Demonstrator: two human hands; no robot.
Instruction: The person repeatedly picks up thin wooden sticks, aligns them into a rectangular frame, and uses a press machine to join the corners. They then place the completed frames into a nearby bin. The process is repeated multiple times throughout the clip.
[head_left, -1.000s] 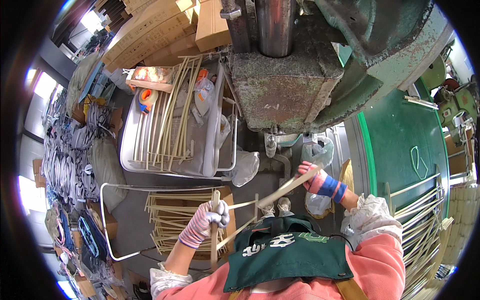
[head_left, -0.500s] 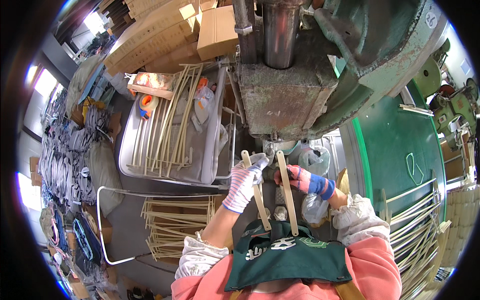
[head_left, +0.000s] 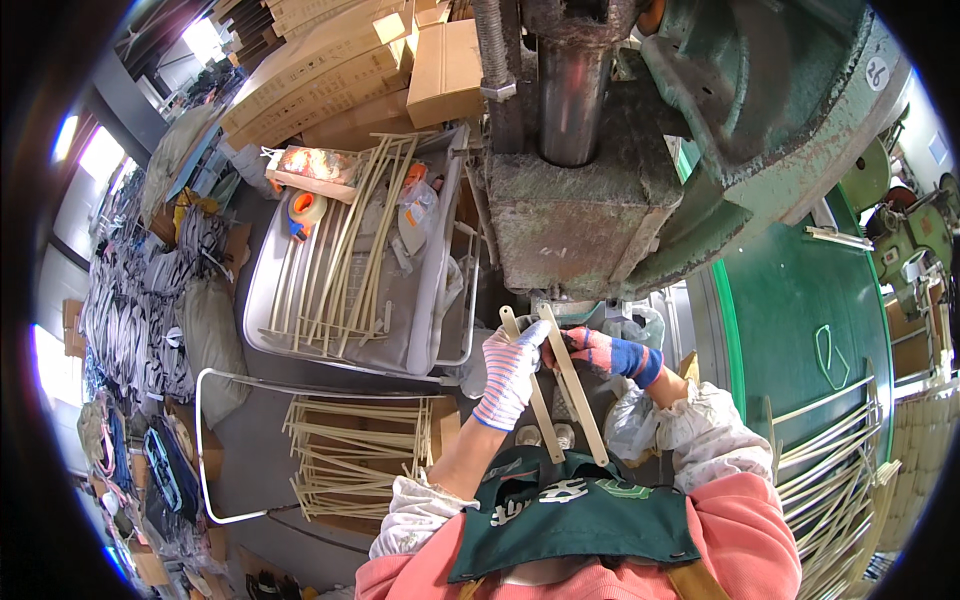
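Two flat cream strips with rounded, holed upper ends slant side by side between my hands, below the press head. My left hand [head_left: 507, 378], in a white glove with coloured stripes, is closed round the left strip [head_left: 543, 417], its thumb reaching to the other one. My right hand [head_left: 612, 354], in a pink and blue glove, is closed at the right strip [head_left: 583, 405]; its fingertips are partly hidden behind that strip. The lower ends of both strips reach down to my dark green apron [head_left: 590, 530].
A heavy green press [head_left: 590, 215] stands just ahead. Left of it, a white tray [head_left: 425, 330] holds long strips, a tape roll [head_left: 306, 210] and a bag. More strips [head_left: 350, 450] lie below, beside a white metal frame [head_left: 203, 440]. A green table [head_left: 790, 290] stands right.
The two strips have come closer together at their upper ends. My left hand has moved right and slightly down, toward my right hand. The whole view has shifted a little.
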